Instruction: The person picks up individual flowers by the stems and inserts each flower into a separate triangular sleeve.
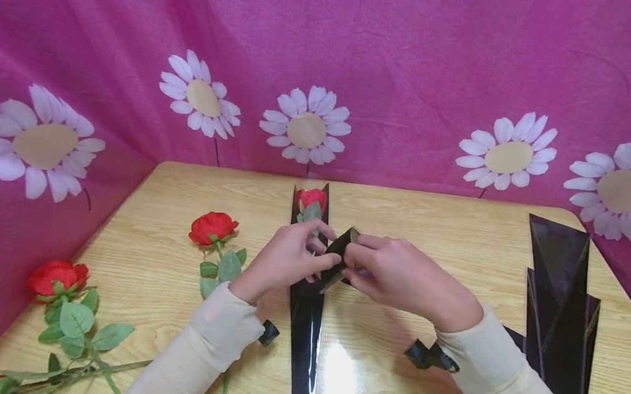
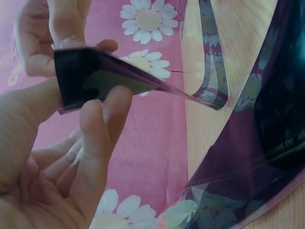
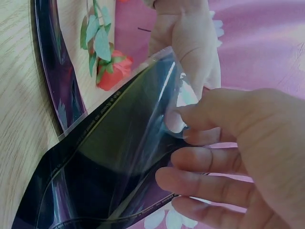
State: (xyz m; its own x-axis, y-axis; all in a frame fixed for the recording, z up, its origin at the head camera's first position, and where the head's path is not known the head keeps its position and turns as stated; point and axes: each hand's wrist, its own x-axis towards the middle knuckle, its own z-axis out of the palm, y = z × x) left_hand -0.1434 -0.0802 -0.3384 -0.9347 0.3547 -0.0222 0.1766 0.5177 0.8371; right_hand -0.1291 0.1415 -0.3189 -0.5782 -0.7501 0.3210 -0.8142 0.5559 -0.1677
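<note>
While daisies (image 1: 306, 129) brighten the magenta cloth (image 1: 408, 42) facing me, a wooden table (image 1: 447, 233) below, a black wrapper (image 3: 119, 157) raised above it, right hand (image 1: 398, 276) pinching its edge, left hand (image 1: 288, 254) against it, whether gripping I can't tell, border lettering (image 3: 102, 111) too small to read.

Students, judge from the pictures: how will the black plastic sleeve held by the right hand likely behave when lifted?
The black plastic sleeve is probably floppy, since it bends in the left wrist view. It seems light: see-through parts suggest thin film. Its glossy surface may make it slippery.
</note>
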